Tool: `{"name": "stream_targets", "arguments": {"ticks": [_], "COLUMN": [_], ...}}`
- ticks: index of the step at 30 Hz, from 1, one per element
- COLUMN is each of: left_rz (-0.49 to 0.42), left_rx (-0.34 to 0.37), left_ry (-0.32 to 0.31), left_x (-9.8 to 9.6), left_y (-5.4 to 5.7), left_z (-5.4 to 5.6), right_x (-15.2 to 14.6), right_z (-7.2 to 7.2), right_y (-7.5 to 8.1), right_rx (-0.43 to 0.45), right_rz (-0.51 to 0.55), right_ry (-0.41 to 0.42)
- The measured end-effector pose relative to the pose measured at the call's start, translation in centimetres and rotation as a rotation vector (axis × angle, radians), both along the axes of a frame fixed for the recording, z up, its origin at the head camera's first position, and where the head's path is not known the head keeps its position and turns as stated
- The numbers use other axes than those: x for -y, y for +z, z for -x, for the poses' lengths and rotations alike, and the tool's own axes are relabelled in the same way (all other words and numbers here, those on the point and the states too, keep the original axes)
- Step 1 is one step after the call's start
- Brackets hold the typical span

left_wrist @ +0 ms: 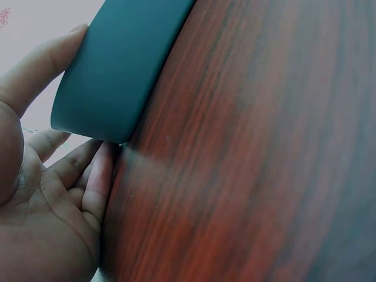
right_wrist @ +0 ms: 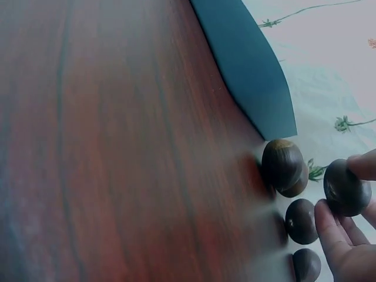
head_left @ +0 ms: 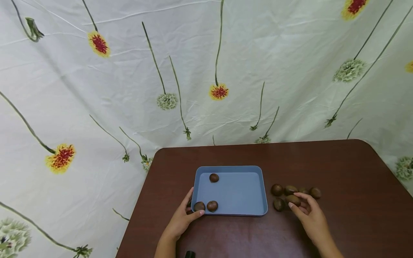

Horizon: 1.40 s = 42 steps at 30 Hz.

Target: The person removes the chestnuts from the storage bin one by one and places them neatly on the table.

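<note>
A blue rectangular tray [head_left: 238, 190] lies on the table with three brown chestnuts in it: one chestnut [head_left: 214, 177] toward the far left, two near the front left corner. My left hand [head_left: 180, 219] grips that corner, thumb at the rim; in the left wrist view its fingers [left_wrist: 97, 182] reach beneath the tray's edge [left_wrist: 120, 70]. Right of the tray, my right hand [head_left: 310, 214] pinches a chestnut [head_left: 293, 200] between thumb and fingertips. The right wrist view shows this held chestnut [right_wrist: 345, 187] raised beside several others, such as the chestnut [right_wrist: 282, 164] near the tray's corner.
Several loose chestnuts [head_left: 277, 190] sit in a cluster on the dark red-brown wooden table [head_left: 355, 215], just right of the tray. A white flowered cloth [head_left: 193, 71] hangs behind the table. A small dark object [head_left: 190, 254] shows at the bottom edge, near my left forearm.
</note>
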State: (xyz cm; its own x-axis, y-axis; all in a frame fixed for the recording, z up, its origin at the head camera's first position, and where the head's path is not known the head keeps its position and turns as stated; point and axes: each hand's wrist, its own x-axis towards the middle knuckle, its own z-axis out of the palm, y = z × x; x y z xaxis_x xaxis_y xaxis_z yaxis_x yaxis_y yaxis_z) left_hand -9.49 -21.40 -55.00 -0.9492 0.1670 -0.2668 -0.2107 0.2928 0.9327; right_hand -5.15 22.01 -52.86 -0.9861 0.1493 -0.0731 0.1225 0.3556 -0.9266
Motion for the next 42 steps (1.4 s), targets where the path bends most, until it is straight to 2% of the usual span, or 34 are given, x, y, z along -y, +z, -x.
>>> {"name": "stream_targets", "arguments": {"ticks": [4,11,15,28,42], "left_rz": [0.003,0.01,0.002,0.002,0.007], "left_rx": [0.002,-0.003,-0.002,-0.002,-0.003], "left_ry": [0.002,0.004,0.003,0.005,0.002], "left_x": [0.0,0.0,0.0,0.0,0.0], "left_y": [0.0,0.1,0.0,0.0,0.0], "left_z": [0.0,0.0,0.0,0.0,0.1], "right_x": [-0.3,-1.2,-1.4,-1.6,-1.7], "right_z": [0.0,0.2,0.4,0.8,0.5], "right_y": [-0.1,-0.1,-0.1,-0.8,-0.9], "right_rx": [0.06,0.213,0.256,0.251,0.25], "right_rz": [-0.046,-0.104,-0.142,-0.222,-0.205], "right_ry": [0.0,0.015,0.018,0.071,0.1]}}
